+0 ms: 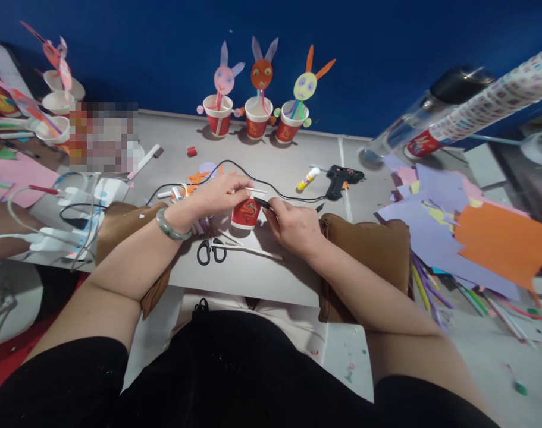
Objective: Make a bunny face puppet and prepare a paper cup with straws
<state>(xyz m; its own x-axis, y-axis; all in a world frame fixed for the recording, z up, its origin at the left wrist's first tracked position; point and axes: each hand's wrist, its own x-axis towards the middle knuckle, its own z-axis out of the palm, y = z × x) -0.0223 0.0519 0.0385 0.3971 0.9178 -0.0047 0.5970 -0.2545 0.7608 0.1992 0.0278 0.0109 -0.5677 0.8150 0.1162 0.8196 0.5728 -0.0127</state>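
A red paper cup (244, 217) is held near its rim by the left hand (221, 196), its fingers and thumb pinching the upper edge. A slim black tool (265, 204) is pinched between the bent fingers and thumb of the right hand (297, 227), its tip pointed at the cup. The cup is positioned above the grey table (279, 279), just beyond black-handled scissors (203, 252). A black glue gun (339, 178) is placed farther right.

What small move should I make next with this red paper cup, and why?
Perhaps press the black pen-shaped tool gently against the side of the red paper cup: your right hand points it there, while your left hand holds the cup near its top.
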